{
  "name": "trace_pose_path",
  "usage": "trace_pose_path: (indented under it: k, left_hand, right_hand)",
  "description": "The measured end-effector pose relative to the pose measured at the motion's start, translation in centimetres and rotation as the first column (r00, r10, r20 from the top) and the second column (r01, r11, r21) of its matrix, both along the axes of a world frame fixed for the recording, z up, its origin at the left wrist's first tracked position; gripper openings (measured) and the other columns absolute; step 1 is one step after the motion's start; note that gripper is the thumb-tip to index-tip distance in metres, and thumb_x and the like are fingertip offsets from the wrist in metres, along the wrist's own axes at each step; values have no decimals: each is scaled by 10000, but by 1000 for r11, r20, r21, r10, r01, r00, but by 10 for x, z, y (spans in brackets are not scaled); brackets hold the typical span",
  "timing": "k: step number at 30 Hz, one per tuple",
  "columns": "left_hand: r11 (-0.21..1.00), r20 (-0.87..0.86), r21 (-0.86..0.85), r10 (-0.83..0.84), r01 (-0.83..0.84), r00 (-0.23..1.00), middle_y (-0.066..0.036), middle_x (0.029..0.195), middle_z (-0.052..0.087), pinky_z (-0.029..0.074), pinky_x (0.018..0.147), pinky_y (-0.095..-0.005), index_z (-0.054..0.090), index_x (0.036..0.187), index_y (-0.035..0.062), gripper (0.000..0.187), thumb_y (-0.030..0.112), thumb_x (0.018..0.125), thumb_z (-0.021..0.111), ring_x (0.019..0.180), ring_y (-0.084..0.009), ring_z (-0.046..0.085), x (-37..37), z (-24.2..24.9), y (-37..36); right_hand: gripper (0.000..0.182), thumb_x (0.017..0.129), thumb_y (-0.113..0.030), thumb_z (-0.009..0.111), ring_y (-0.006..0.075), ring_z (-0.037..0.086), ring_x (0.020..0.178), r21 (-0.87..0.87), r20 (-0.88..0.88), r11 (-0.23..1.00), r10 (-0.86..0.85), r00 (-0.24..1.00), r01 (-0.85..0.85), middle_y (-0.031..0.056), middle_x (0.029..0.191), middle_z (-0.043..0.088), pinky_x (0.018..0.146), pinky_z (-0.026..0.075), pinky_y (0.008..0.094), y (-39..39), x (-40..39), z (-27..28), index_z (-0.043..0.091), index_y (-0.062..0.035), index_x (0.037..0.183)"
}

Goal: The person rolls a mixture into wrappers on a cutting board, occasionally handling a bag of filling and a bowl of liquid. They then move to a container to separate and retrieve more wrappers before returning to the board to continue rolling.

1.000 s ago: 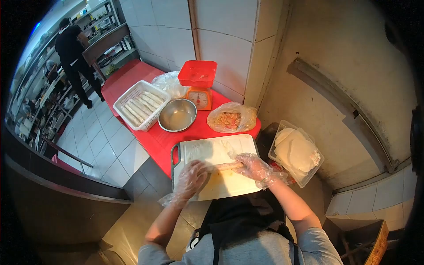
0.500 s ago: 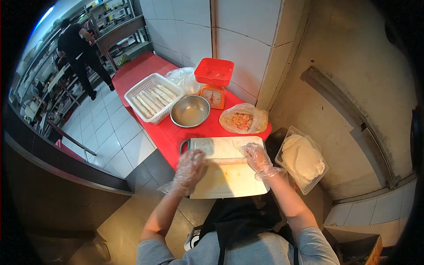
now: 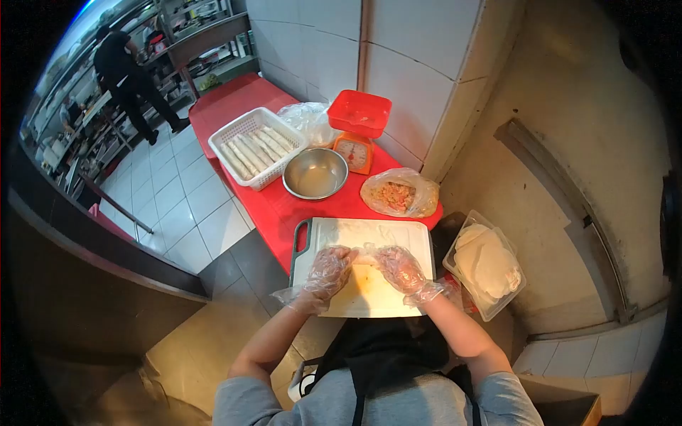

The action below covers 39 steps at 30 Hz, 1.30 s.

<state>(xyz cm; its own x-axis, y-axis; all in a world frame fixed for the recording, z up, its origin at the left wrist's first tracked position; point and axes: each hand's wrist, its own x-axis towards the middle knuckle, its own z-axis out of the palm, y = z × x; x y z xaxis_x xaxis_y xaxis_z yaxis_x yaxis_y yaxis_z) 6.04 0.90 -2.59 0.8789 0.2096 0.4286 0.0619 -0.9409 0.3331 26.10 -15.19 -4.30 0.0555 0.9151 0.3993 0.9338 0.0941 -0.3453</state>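
The roll [image 3: 364,253] lies across the middle of the board [image 3: 362,304], mostly hidden between the hands. The left hand [image 3: 331,272] and right hand [image 3: 401,270] have fingers curled down over its ends; whether they pinch it or only press, I cannot tell. Uneven pressure could split its thin skin or squeeze the inside out at one end. The loose plastic gloves could snag under it, and yellowish scraps [image 3: 367,282] just below could smear onto it. Beyond the board, the bag [image 3: 395,194] gapes near the worktop's [image 3: 273,226] right edge, so a knock could spill its filling. The bowl [image 3: 315,175] touches or nearly touches the basket [image 3: 256,145]; a shove could jostle both. At right, sheets [image 3: 484,261] in the uncovered tub [image 3: 490,309] could dry and crack.
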Motion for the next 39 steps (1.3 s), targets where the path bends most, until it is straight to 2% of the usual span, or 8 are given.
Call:
trace_pose_path:
  k: [8,14,17,20,23,30,34,39]
  left_hand:
    - [882,156,-467,147,-58,977,-164,1084,706,496,989,-444,709,1047,15,203,49,847,708,1026,-345,668,-47,19,26]
    - [902,103,-430,98,-45,990,-138,1018,699,490,947,-407,715,1061,46,214,102,855,716,992,-328,652,-45,1,48]
    - [896,82,-440,106,-59,991,-132,999,701,442,1028,-430,717,1059,49,202,98,864,697,984,-321,652,-46,9,45]
    - [892,135,-452,87,-17,987,-111,980,705,357,1112,-486,720,1062,56,201,97,869,681,1034,-311,640,-45,4,44]
    - [964,83,-265,39,-15,996,-121,1108,673,296,1144,-544,662,1188,61,317,119,877,663,1136,-325,590,-47,2,46]
    - [997,65,-79,18,-13,998,-160,1198,579,432,1002,-489,527,1339,52,450,157,911,619,1125,-359,555,-32,11,7]
    - [875,-5,-483,-39,31,999,-153,1083,609,496,884,-432,584,1270,45,367,125,913,618,1026,-343,593,-24,-20,34]
    - [972,-119,-199,-147,121,982,-160,1083,635,505,897,-421,633,1213,52,303,117,917,635,1051,-339,611,-44,18,39]
  right_hand:
    - [160,886,-120,637,384,614,909,-27,-199,997,70,977,-77,170,966,669,808,496,466,14,8,22,679,-23,1006]
    - [171,924,-134,614,382,633,921,-114,-212,993,7,977,-32,196,987,667,844,508,449,10,2,42,672,9,998]
    - [188,923,-138,629,380,645,953,92,-191,994,68,979,-51,207,1025,673,871,518,426,3,23,47,675,9,1030]
    - [205,923,-176,632,362,630,1038,-15,-432,966,-238,870,257,186,1016,687,931,498,448,-21,27,63,683,-28,1056]
    - [260,876,-153,691,378,627,1036,-5,-153,1000,-31,988,30,185,1036,684,936,496,458,-34,21,59,685,-48,1114]
    - [517,821,-108,704,372,603,1048,-115,-84,993,-19,996,9,180,1080,652,928,497,443,-17,5,47,593,-80,1326]
    - [544,795,-71,688,371,613,972,-42,27,994,99,995,-98,187,995,650,892,503,449,-21,10,30,587,-45,1328]
    - [458,813,-73,671,377,613,948,-127,-91,991,37,995,-49,179,996,658,851,504,450,-42,-21,44,619,-41,1267]
